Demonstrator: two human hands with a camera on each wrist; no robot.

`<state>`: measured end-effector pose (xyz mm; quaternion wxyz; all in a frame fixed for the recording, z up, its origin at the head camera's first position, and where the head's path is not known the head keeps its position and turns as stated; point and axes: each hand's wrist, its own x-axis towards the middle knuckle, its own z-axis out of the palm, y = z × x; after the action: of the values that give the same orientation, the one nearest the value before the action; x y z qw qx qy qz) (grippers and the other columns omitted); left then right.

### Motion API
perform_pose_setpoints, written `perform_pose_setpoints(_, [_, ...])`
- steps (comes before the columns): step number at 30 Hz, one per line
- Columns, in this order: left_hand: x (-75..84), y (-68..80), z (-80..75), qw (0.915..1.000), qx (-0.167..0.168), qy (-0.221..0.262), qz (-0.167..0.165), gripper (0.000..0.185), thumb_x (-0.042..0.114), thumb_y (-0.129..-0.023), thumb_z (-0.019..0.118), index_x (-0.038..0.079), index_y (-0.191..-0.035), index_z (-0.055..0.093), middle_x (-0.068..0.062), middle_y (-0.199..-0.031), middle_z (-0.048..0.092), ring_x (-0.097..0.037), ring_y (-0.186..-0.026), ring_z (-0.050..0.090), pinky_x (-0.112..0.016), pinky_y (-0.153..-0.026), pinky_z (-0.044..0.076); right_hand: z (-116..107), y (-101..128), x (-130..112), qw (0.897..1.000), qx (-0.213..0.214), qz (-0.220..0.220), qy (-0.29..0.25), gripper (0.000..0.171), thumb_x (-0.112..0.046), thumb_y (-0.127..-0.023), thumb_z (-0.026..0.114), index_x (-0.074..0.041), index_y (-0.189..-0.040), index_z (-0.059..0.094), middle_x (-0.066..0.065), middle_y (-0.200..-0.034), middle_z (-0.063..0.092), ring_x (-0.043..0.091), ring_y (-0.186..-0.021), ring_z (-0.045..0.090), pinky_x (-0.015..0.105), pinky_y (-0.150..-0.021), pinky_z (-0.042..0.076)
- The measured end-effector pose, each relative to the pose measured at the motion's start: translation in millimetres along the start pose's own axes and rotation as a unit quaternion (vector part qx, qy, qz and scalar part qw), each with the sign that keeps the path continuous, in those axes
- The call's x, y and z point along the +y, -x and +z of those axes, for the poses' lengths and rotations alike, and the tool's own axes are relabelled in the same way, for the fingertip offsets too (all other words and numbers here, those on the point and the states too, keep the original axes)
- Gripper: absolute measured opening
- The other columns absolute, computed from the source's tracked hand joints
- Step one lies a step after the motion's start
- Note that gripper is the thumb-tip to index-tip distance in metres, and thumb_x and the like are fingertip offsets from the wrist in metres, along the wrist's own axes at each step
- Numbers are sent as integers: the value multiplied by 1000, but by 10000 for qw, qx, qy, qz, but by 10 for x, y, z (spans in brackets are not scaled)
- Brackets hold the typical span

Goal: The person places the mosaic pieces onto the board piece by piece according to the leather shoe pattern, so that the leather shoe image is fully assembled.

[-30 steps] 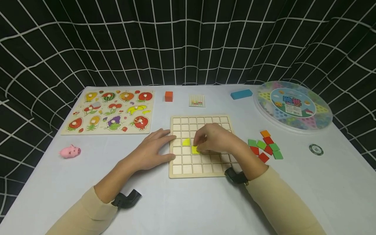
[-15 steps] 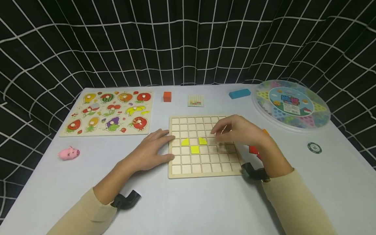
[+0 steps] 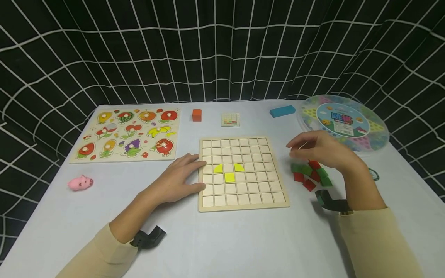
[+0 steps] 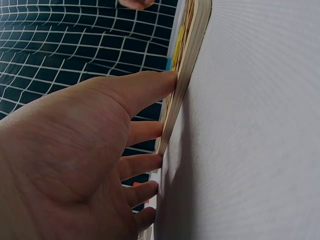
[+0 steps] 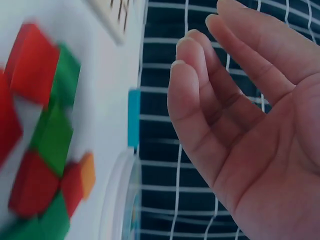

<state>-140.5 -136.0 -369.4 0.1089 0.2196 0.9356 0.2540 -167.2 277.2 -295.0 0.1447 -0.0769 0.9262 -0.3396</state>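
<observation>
A wooden grid board (image 3: 259,199) lies mid-table with a yellow square tile (image 3: 230,177) and two yellow quarter-round tiles, one at left (image 3: 218,168) and one at right (image 3: 239,167), in its cells. My left hand (image 3: 175,179) rests against the board's left edge; in the left wrist view its thumb and fingertips touch the rim. Above the pile of red and green tiles (image 3: 309,184) hovers my right hand (image 3: 323,150), fingers loosely bent and holding nothing. The right wrist view shows the palm bare, with an orange tile (image 5: 88,175) among the red and green ones.
A fruit puzzle board (image 3: 128,135) lies at back left, with a pink pig figure (image 3: 80,183) before it. Along the back are an orange cube (image 3: 197,115), a small pattern card (image 3: 230,119), a blue block (image 3: 282,111) and a round game box (image 3: 377,133). A poker chip (image 3: 374,175) sits right.
My right hand has left the board and moved right to above the loose tiles, uncovering the right quarter-round tile in its cell. The left hand stays at the board's edge.
</observation>
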Motion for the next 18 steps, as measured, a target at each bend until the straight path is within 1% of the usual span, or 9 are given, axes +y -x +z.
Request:
perform_pose_setpoints(2, [-3,-1,3,10000,7,1,9,68,40,-91,74,18,-152,53,-8,-167,36,-37,-158,22,-62,-125,25,-51,23,72,9998,40,167,59,38,-33,-97,72,-10,-127,71,10,-115,71,23,-95,66,36,-81,58])
perform_pose_setpoints(4, [-4,0,4,10000,22,9,39,68,40,-91,75,18,-152,53,-8,-166,36,-37,-158,22,-62,-125,24,-95,31,138,9991,68,370,177,40,-34,-97,72,-10,-129,70,10,-111,72,24,-94,67,36,-81,57])
perform_pose_setpoints(7, [-5,4,-1,9999,55,28,79,68,40,-91,75,18,-152,53,-8,-166,37,-37,-158,22,-62,-125,23,-151,27,233,9975,88,614,332,44,-35,-97,72,-9,-132,68,12,-109,74,27,-98,66,35,-81,55])
perform_pose_setpoints(10, [-5,10,-7,9999,73,37,103,68,40,-91,75,18,-152,53,-9,-166,37,-37,-158,22,-62,-126,23,-186,7,321,9958,92,790,457,47,-36,-97,72,-8,-134,67,12,-116,72,29,-105,63,34,-81,55])
perform_pose_setpoints(13, [-6,12,-10,9999,72,33,106,68,39,-91,75,17,-152,53,-9,-166,37,-38,-158,23,-62,-126,23,-200,-17,404,9943,120,902,563,46,-35,-97,72,-7,-134,67,15,-122,69,31,-109,60,34,-82,56])
perform_pose_setpoints(16, [-4,11,-6,9999,66,34,102,68,40,-91,75,17,-152,53,-9,-166,38,-38,-158,23,-62,-125,23,-196,-42,478,9918,135,1096,648,46,-34,-97,72,-7,-133,67,20,-127,66,34,-112,58,38,-84,58])
perform_pose_setpoints(18, [-4,9,-1,9999,62,36,96,68,40,-91,75,17,-152,53,-9,-166,37,-37,-158,23,-62,-125,24,-185,-61,527,9897,148,1232,714,45,-34,-96,73,-7,-131,68,22,-128,65,35,-111,58,40,-83,58])
